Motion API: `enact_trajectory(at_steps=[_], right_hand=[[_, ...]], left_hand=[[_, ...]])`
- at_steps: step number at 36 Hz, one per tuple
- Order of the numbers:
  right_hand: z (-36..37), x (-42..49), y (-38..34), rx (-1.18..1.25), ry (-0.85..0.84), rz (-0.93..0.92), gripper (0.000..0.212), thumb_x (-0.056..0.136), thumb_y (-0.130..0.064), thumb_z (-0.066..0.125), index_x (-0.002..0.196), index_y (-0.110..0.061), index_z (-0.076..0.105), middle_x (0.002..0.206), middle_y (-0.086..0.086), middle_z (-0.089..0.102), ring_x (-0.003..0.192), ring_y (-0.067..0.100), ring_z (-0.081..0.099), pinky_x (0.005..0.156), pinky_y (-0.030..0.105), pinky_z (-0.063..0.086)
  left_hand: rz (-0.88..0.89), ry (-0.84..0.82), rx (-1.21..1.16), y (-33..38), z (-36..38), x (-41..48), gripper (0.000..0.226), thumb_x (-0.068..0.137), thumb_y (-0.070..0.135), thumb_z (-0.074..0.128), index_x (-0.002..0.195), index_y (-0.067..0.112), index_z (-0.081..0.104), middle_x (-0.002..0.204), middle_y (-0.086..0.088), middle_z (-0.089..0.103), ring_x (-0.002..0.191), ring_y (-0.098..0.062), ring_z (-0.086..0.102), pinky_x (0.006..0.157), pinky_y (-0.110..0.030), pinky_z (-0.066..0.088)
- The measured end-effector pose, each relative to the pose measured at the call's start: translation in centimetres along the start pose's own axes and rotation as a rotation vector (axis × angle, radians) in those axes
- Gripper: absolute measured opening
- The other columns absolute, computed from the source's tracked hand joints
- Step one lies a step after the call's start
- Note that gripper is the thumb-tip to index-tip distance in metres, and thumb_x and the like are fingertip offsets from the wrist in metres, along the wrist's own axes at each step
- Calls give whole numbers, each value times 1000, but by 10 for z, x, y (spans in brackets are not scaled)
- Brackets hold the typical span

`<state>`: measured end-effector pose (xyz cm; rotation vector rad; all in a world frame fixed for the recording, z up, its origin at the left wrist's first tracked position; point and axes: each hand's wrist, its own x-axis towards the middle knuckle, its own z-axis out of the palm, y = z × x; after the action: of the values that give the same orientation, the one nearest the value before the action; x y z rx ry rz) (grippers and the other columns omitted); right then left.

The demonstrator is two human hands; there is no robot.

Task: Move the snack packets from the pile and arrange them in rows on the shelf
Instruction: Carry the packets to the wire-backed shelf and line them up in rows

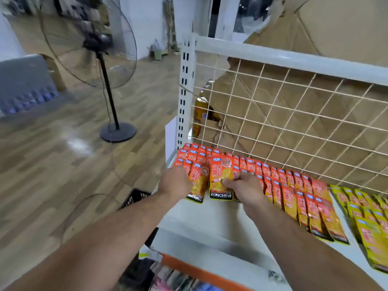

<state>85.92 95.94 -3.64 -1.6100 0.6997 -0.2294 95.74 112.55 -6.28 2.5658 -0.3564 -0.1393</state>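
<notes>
Orange snack packets (279, 175) lie in overlapping rows on the white shelf (210, 219), along the wire mesh back. My right hand (243, 190) pinches one orange packet (220, 177) by its lower part, thumb on its front, label facing me. To its left, my left hand (176, 181) holds another orange packet (198, 183) at its left edge, low over the shelf. A short stack of orange packets (193, 154) fills the shelf's far left corner. Yellow-green packets (365, 217) lie in rows at the right.
A wire mesh panel (294, 114) and a white upright post (184, 89) close the shelf's back and left. A bottle (199, 110) and cardboard stand behind the mesh. A standing fan (100, 66) is on the wooden floor to the left; a black crate (136, 197) sits below.
</notes>
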Motion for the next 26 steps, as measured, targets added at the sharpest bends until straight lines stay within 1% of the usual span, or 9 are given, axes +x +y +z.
enact_trajectory(at_steps=[4,7,9,12,14,17,20,22,26], right_hand=[[1,-9,2,21,33,6,33,83,4,74,68,-15,52,62,1,61,54,14,57,42,18,40],[2,-13,3,29,59,22,30,82,4,74,71,-14,53,68,4,63,58,17,59,42,18,41],[3,-15,3,34,68,28,29,82,4,74,71,-13,53,73,6,66,61,19,63,43,19,43],[3,-16,6,38,78,42,27,82,3,75,74,-12,54,80,9,70,65,20,67,46,19,46],[4,-16,9,26,83,51,24,81,2,76,78,-10,56,87,13,73,71,23,71,54,25,51],[6,-19,11,11,81,72,24,82,3,75,86,-8,54,84,13,68,57,10,67,48,21,48],[10,-19,12,-51,88,84,24,83,2,75,88,-6,52,77,12,58,46,8,57,38,15,39],[14,-17,14,-92,82,92,24,83,0,76,86,-6,53,71,8,58,45,8,54,38,16,37],[27,-12,15,-127,62,122,20,80,-6,80,90,-3,63,74,10,66,53,14,61,45,21,44]], left_hand=[[29,-8,12,0,-3,1,9,81,22,66,78,15,61,80,-3,66,82,-27,66,63,-29,47],[51,-17,37,-3,-2,0,21,81,21,64,65,17,50,62,5,51,71,-25,59,55,-27,37],[62,-23,53,-2,-3,0,22,81,20,63,65,18,47,59,6,46,67,-24,55,55,-27,35],[86,-40,54,-2,-5,-1,10,83,23,63,82,19,54,74,0,55,78,-27,63,61,-27,41],[96,-44,67,-1,-7,-4,17,86,26,63,99,19,56,90,-4,63,90,-29,65,66,-27,43],[129,-8,116,-2,-10,-9,24,89,31,61,105,19,48,105,-3,67,95,-27,66,67,-27,40],[205,77,140,-6,-13,-7,29,92,35,54,113,17,48,115,-6,62,100,-26,62,72,-30,42],[259,111,185,-10,-15,-4,38,93,38,48,125,17,47,126,-7,56,111,-26,54,88,-37,44],[341,175,255,-17,-25,-2,44,96,42,43,136,24,43,144,3,44,129,-19,41,104,-39,33]])
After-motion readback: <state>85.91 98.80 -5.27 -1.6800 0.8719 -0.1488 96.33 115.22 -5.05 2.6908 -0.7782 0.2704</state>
